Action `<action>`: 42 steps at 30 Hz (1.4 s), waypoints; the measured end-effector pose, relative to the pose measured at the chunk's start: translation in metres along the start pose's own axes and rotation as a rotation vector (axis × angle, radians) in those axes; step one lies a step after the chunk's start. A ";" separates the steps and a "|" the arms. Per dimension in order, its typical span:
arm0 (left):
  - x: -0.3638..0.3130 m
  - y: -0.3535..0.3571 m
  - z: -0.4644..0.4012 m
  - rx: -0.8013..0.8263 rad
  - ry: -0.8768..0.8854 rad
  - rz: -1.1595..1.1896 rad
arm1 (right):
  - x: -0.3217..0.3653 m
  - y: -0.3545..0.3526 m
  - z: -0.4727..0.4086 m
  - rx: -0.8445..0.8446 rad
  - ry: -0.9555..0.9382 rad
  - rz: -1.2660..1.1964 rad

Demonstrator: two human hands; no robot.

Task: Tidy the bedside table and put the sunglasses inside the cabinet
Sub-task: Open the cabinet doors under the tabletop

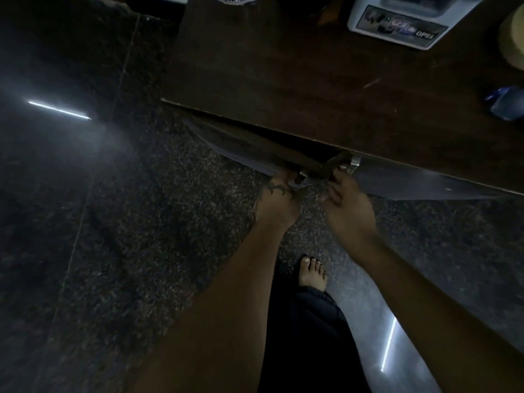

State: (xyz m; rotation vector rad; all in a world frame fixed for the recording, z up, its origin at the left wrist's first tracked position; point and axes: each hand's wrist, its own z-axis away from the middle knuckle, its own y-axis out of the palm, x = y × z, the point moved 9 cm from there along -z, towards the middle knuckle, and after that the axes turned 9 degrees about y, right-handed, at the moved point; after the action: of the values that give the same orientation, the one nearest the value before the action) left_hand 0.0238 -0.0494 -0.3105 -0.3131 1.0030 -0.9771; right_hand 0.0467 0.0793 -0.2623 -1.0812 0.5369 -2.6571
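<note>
I look straight down on the dark wooden bedside table (283, 80). Below its front edge, the left cabinet door (255, 148) stands ajar, swung out towards me. My left hand (279, 202), with a tattoo on its back, grips that door's free edge by a metal handle (301, 176); its fingertips are hidden behind the door. My right hand (350, 202) is curled around the metal handle (354, 163) of the right cabinet door (425, 180), which lies nearly flush. I cannot make out any sunglasses in this dim view, and the cabinet's inside is dark.
On the tabletop stand a white box with a sticker (397, 24) at the back, a tan round object (513, 38) at the right edge and a blue object (507, 106) below it. My bare foot (312, 273) rests on the speckled stone floor (141, 222).
</note>
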 end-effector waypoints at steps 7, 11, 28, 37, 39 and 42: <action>0.009 -0.013 0.026 -0.099 -0.005 0.151 | -0.010 0.001 0.018 -0.034 -0.061 0.097; 0.021 -0.013 0.045 -0.059 -0.050 0.167 | -0.020 0.009 0.029 -0.011 -0.049 0.165; 0.091 -0.006 0.121 0.237 -0.210 -0.087 | -0.033 0.093 0.088 0.217 0.018 0.277; 0.157 -0.011 0.165 -0.192 -0.180 0.271 | -0.033 0.164 0.113 0.402 -0.021 0.422; 0.165 -0.008 0.171 -0.221 -0.158 0.281 | -0.030 0.177 0.117 0.449 -0.029 0.466; 0.172 -0.012 0.176 -0.272 -0.175 0.320 | -0.028 0.196 0.122 0.522 0.000 0.515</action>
State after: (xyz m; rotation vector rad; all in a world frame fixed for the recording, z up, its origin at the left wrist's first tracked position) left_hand 0.1919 -0.2287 -0.3057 -0.4401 0.9890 -0.5147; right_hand 0.1659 -0.1197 -0.2802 -0.6735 0.0809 -2.1581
